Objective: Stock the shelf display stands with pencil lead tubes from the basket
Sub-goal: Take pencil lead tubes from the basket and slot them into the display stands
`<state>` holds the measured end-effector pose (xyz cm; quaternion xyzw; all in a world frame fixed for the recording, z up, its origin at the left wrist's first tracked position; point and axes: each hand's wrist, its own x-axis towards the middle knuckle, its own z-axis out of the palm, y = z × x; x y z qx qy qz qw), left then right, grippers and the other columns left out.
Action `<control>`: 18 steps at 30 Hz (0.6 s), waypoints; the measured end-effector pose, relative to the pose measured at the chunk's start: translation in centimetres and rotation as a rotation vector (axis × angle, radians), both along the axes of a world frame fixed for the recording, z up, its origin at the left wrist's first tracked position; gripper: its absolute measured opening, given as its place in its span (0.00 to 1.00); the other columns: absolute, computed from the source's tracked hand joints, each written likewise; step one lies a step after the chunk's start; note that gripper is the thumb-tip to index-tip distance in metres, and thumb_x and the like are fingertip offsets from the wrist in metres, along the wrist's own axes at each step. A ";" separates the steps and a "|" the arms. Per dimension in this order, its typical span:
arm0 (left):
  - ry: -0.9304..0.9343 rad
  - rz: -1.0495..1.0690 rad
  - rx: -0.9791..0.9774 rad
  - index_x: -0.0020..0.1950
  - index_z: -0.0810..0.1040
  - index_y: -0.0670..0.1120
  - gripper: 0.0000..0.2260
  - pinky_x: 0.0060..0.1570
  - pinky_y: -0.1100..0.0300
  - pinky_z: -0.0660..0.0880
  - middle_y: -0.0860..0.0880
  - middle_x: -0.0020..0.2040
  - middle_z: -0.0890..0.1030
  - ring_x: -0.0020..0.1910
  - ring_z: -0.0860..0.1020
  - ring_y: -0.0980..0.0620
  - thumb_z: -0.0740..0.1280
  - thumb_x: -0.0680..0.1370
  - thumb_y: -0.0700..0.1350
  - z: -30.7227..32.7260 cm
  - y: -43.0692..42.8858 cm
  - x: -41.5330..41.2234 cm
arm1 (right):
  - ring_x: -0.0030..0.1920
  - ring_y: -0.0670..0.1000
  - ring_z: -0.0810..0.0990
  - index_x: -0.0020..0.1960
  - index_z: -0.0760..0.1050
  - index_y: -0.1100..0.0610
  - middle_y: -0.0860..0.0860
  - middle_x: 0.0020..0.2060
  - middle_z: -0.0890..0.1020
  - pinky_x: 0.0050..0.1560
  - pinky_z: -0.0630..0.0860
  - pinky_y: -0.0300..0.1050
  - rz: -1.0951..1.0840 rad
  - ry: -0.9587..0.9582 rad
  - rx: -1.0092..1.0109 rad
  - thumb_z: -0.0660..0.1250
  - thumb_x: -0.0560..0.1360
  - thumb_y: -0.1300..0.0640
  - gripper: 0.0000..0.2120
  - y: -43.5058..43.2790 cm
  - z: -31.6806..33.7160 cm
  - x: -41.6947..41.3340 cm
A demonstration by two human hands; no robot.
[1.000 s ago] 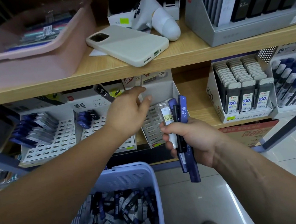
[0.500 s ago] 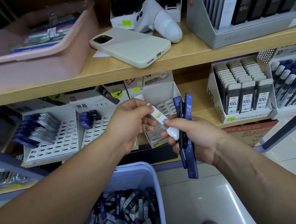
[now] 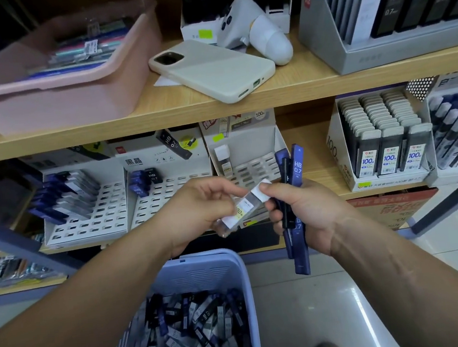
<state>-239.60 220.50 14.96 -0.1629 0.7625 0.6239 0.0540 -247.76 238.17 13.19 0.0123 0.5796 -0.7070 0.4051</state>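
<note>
Far left of the left hand is a slotted stand point(image 3: 91, 216), with dark tubes along its left side only. The left hand point(image 3: 197, 207) is mid-frame, fingers curled on the lower end of a clear tube point(image 3: 244, 207). Straight below that hand is the basket point(image 3: 200, 264), heaped with tubes.

The clear tube lies slanted, long axis low-left to high-right, white cap at the upper right end. The right hand point(image 3: 308, 213) pinches that cap end with thumb and forefinger, so both hands are on the one tube, just beside each other. The right hand's other fingers wrap some blue tubes point(image 3: 296, 167), held near upright, tops above the fist and bottoms below it.

Just above and beyond the two hands is a white stand point(image 3: 255, 167) with mostly bare slots. A lone tube point(image 3: 224, 159) of the same clear kind stands in its back left corner.

Judgement: the clear tube belongs in that white stand. The left hand is nearer and holds the body. The right hand would need to let go of the cap. The tube would then need tipping upright and carrying up and forward.
</note>
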 end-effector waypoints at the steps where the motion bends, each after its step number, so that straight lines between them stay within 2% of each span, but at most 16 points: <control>1: 0.023 0.015 -0.033 0.48 0.83 0.41 0.08 0.40 0.52 0.76 0.43 0.37 0.80 0.35 0.77 0.47 0.70 0.74 0.29 -0.1 0.2 -0.2 | 0.28 0.48 0.70 0.43 0.78 0.58 0.52 0.30 0.76 0.30 0.66 0.41 0.019 0.010 0.010 0.72 0.77 0.58 0.05 -0.1 0.0 0.1; 2: 0.047 0.021 -0.049 0.45 0.82 0.39 0.05 0.43 0.51 0.75 0.43 0.38 0.81 0.37 0.77 0.47 0.72 0.74 0.31 -0.1 0.4 -0.4 | 0.28 0.48 0.70 0.42 0.78 0.57 0.52 0.30 0.75 0.30 0.66 0.41 0.039 0.020 0.016 0.72 0.77 0.58 0.06 -0.2 0.0 0.3; 4: 0.072 -0.004 -0.054 0.45 0.80 0.41 0.07 0.44 0.52 0.76 0.43 0.39 0.82 0.38 0.79 0.48 0.74 0.73 0.31 -0.1 0.7 -0.9 | 0.28 0.48 0.70 0.41 0.78 0.57 0.51 0.30 0.75 0.30 0.67 0.41 0.065 0.035 0.023 0.72 0.77 0.57 0.07 -0.3 0.0 0.4; 7: 0.050 -0.109 -0.027 0.58 0.79 0.48 0.18 0.37 0.60 0.75 0.43 0.41 0.81 0.38 0.79 0.51 0.73 0.73 0.30 -0.1 0.7 -1.5 | 0.28 0.48 0.70 0.42 0.77 0.57 0.51 0.31 0.75 0.30 0.67 0.41 0.073 0.037 0.028 0.72 0.77 0.56 0.07 -0.2 0.0 0.3; 9: 0.040 -0.151 -0.005 0.62 0.80 0.51 0.22 0.36 0.63 0.74 0.42 0.44 0.80 0.39 0.79 0.52 0.71 0.74 0.30 -0.1 0.5 -1.9 | 0.28 0.48 0.70 0.43 0.77 0.56 0.51 0.31 0.75 0.29 0.67 0.40 0.062 0.029 0.027 0.72 0.77 0.54 0.08 -0.1 -0.1 0.2; 11: 0.065 -0.108 -0.034 0.59 0.82 0.50 0.19 0.34 0.63 0.75 0.40 0.45 0.80 0.39 0.80 0.51 0.71 0.74 0.30 -0.3 0.1 -2.4 | 0.28 0.48 0.70 0.47 0.77 0.57 0.51 0.31 0.75 0.29 0.67 0.41 0.028 0.018 0.025 0.73 0.76 0.53 0.08 0.1 0.0 -0.1; 14: 0.133 0.102 -0.140 0.53 0.81 0.46 0.12 0.35 0.56 0.81 0.34 0.42 0.80 0.39 0.81 0.42 0.71 0.75 0.30 -0.7 -0.7 -3.4 | 0.28 0.48 0.70 0.53 0.78 0.58 0.50 0.31 0.75 0.27 0.68 0.40 -0.019 0.019 0.031 0.73 0.76 0.52 0.11 0.4 0.0 -0.4; 16: 0.178 0.211 -0.218 0.50 0.79 0.44 0.10 0.40 0.49 0.82 0.36 0.40 0.82 0.37 0.82 0.41 0.71 0.75 0.31 -1.0 -1.4 -4.4 | 0.28 0.48 0.70 0.53 0.78 0.58 0.50 0.31 0.76 0.28 0.68 0.40 -0.024 0.024 0.029 0.73 0.76 0.52 0.11 0.5 0.0 -0.6; 18: 0.220 0.265 -0.307 0.47 0.79 0.47 0.10 0.43 0.48 0.81 0.42 0.41 0.84 0.39 0.83 0.43 0.72 0.75 0.33 -1.0 -1.9 -5.5 | 0.28 0.48 0.70 0.51 0.79 0.57 0.50 0.31 0.76 0.29 0.68 0.41 -0.013 0.024 0.023 0.73 0.76 0.52 0.10 0.6 0.0 -0.6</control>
